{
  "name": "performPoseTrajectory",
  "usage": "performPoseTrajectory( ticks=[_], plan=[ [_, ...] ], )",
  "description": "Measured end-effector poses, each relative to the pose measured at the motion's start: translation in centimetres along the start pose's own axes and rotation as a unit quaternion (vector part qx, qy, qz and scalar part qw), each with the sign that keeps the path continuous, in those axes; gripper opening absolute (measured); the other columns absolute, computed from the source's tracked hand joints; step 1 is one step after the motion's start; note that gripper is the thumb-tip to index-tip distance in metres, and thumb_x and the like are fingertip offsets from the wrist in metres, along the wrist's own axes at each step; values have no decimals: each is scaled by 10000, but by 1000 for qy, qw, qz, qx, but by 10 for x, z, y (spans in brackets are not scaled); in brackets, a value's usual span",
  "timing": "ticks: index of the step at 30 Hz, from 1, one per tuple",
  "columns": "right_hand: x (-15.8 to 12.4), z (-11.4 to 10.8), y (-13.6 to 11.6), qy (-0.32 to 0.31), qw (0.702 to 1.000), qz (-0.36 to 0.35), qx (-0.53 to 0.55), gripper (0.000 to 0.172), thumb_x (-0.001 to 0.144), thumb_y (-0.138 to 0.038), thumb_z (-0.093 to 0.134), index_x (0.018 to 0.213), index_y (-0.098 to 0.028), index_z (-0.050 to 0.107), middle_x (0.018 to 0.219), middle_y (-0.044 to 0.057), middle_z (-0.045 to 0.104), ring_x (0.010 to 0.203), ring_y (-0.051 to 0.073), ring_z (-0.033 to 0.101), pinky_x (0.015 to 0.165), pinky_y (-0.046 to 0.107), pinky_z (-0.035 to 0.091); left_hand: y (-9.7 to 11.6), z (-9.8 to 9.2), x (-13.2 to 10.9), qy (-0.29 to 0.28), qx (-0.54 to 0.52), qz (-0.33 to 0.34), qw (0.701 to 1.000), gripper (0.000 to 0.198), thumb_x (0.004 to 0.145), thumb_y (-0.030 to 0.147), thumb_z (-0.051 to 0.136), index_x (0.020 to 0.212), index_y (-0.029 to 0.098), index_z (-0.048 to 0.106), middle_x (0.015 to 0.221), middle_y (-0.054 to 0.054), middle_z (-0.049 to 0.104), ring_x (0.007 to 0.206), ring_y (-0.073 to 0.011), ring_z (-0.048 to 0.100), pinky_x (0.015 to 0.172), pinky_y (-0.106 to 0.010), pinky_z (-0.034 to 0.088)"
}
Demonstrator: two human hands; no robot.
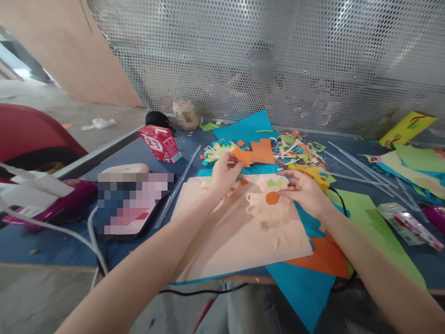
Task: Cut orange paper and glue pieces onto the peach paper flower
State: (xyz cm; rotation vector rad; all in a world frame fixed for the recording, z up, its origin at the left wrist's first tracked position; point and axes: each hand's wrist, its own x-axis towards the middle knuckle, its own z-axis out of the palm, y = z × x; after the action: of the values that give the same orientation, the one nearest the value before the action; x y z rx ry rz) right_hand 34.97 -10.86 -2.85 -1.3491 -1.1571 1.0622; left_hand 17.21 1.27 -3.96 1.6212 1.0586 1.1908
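My left hand (226,174) pinches a small piece of orange paper (242,157) above the back of the cream paper sheets (222,236). Thumb and fingers of my right hand (306,189) grip the right edge of a fringed cream paper flower (267,212), which bears an orange paper circle (273,198) and a small green paper piece (274,183). Another fringed paper flower (219,150), cream and blue, lies behind my left hand. A further cream looped piece is partly hidden under my left wrist. Just beyond my right hand lies a yellow glue gun (311,174).
Paper scraps (301,150) and an orange sheet (263,151) lie at the back. Clear sticks (179,185) rest left of the sheets. Further left are a phone (139,204) and a red box (160,144). Green paper (375,236) spreads right. A perforated metal panel (215,60) stands behind.
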Motion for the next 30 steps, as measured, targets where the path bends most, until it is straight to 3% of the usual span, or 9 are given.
performPoseTrajectory(
  ticks=[7,11,13,15,17,20,25,30],
  plan=[
    [0,-2,-5,13,995,-97,-15,282,601,-211,699,854,-220,577,837,-7,600,702,107,572,623,244,482,-2,-8,6,39,18,40,998,59,677,175,565,734,165,557,754,-12,610,663,-110,586,618,-229,459],
    [1,-5,-3,33,994,-104,3,297,601,-223,719,859,-220,573,741,-31,582,677,102,568,619,234,469,1,-28,19,195,-4,57,979,86,689,189,557,769,160,570,769,-8,609,671,-99,570,619,-213,449],
    [2,-6,-1,39,995,-91,18,320,579,-225,737,851,-217,569,724,-41,579,638,91,558,586,221,456,4,-37,27,284,-82,42,955,69,698,205,549,747,160,529,760,0,584,637,-82,549,541,-185,426],
    [2,-5,-1,44,995,-84,27,321,576,-241,741,843,-215,565,697,-50,572,592,82,542,549,214,441,6,-41,31,328,-171,1,929,57,702,190,530,726,166,484,726,13,550,582,-60,517,458,-156,378],
    [2,-5,0,53,994,-87,31,311,590,-266,730,845,-214,561,675,-55,562,558,78,526,525,214,433,7,-39,31,304,-233,-46,923,61,688,155,522,702,170,464,680,27,526,551,-48,504,437,-142,363],
    [2,-5,-1,73,992,-96,26,324,597,-286,717,868,-214,556,682,-49,566,557,83,528,527,223,443,8,-24,21,171,-260,-91,946,88,639,141,557,685,168,487,650,33,542,572,-62,545,493,-163,424],
    [5,-6,0,103,988,-116,16,366,584,-275,710,907,-236,544,727,-46,579,586,92,550,569,238,467,17,0,-10,-65,-160,-35,984,140,621,250,638,672,154,550,622,7,597,505,-80,544,487,-205,442],
    [6,-8,0,127,983,-133,14,350,600,-292,683,910,-246,528,793,-24,595,667,118,578,647,275,488,25,2,-23,-88,-140,-34,986,141,665,280,624,664,154,558,626,-7,625,486,-77,545,466,-205,423]
  ],
)
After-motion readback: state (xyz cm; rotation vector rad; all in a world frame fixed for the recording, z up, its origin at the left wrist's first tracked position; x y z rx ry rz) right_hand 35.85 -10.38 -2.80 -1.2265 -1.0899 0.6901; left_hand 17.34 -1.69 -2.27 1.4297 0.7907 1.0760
